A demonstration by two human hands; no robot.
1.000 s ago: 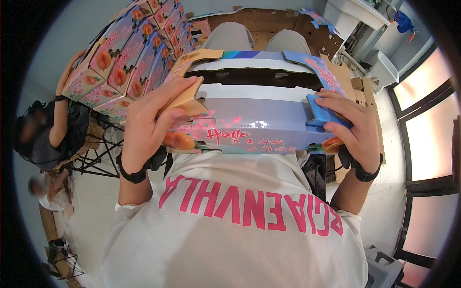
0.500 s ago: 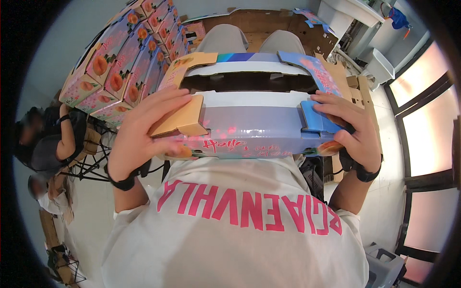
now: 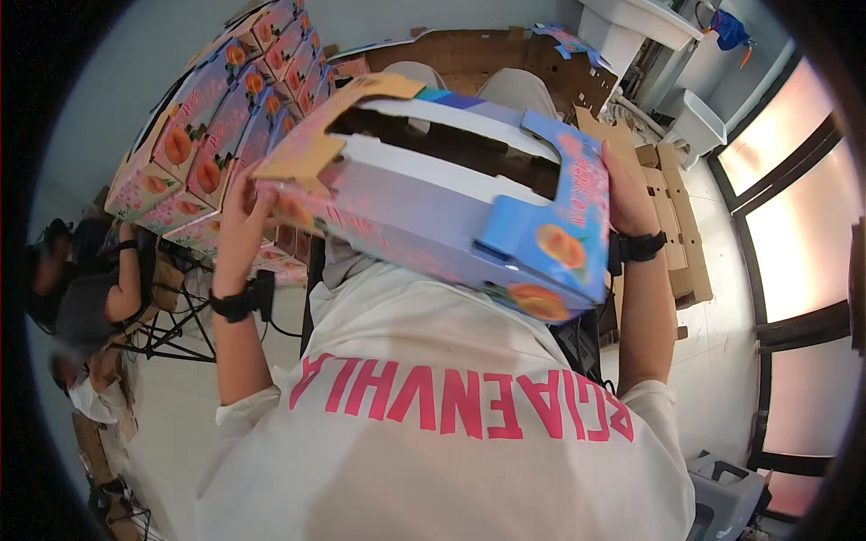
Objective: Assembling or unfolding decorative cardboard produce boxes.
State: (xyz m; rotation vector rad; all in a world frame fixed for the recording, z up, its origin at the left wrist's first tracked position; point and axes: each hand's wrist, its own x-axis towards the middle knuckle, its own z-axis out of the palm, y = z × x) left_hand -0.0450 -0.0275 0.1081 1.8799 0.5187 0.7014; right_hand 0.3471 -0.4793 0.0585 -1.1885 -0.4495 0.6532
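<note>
From your head, the left fisheye camera looks steeply down, close above the fruit-printed box (image 3: 419, 203). It reaches past the box to your knees (image 3: 514, 88), takes in your shirt (image 3: 442, 473) on the box's near side, and bends the windows (image 3: 803, 248) right of it.

The box (image 3: 410, 203) is smooth printed cardboard with a glossy coat, its white strip (image 3: 419, 173) bare and paler-sheened. Stacked boxes (image 3: 216, 135) share that slick printed surface. Brown cardboard (image 3: 460, 47) behind is matt and raw. The shirt (image 3: 424, 491) is soft, matt cloth with flat, smooth pink lettering (image 3: 462, 404). The floor (image 3: 722, 338) shines like tile; the grey stool (image 3: 735, 498), near the blurry rim, is probably smooth plastic.
</note>
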